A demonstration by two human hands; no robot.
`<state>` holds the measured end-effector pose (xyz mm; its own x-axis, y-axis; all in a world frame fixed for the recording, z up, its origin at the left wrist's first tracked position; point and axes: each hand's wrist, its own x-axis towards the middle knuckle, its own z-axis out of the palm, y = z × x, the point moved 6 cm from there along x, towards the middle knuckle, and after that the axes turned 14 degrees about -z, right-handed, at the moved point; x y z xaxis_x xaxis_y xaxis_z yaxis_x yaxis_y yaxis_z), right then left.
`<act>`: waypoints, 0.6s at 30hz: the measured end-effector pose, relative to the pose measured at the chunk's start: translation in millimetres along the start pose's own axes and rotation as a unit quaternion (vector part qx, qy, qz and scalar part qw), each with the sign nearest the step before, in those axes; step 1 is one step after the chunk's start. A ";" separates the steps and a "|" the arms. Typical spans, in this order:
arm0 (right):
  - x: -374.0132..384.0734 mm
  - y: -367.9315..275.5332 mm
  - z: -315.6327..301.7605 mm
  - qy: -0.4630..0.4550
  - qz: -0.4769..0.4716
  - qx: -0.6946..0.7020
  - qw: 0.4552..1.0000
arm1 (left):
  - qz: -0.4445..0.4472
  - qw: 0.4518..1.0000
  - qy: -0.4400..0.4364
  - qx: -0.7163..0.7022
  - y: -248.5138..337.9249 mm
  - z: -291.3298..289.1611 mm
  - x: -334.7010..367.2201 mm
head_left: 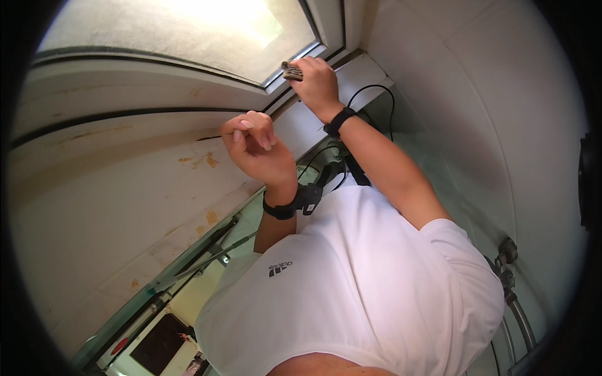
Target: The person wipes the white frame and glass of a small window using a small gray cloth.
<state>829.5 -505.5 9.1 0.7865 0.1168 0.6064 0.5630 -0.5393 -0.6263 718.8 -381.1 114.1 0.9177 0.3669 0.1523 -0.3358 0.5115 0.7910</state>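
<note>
Brown cloth (one) in right hand

A small white logo mark with a short line of lettering sits on the chest of the white shirt, at about six o'clock from the picture's centre. No packages, signs or screens can be made out anywhere else.

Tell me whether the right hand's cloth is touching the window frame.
Touching. The head view shows the right hand pressing the small cloth against the white window frame at the pane's corner, no gap visible.
</note>
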 end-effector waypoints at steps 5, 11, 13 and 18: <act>-8.9 -9.9 22.8 -0.001 0.012 0.020 1.000 | -0.017 0.999 -0.027 0.033 6.0 2.4 -1.6; -14.6 -15.1 39.4 -0.011 0.053 0.086 0.995 | -0.049 0.993 -0.059 0.091 20.6 15.3 -9.7; -19.5 -19.1 51.4 0.014 0.108 0.121 0.987 | -0.058 0.990 -0.036 0.126 25.4 12.8 -12.0; -26.0 5.3 68.2 -0.019 0.265 0.188 0.946 | -0.027 0.980 0.032 0.193 53.2 6.8 -10.5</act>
<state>829.4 -454.5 -43.3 0.9880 -0.0535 0.1452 0.1321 -0.1970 -0.9715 692.7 -363.1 158.6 0.9124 0.4020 0.0764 -0.1704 0.2034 0.9642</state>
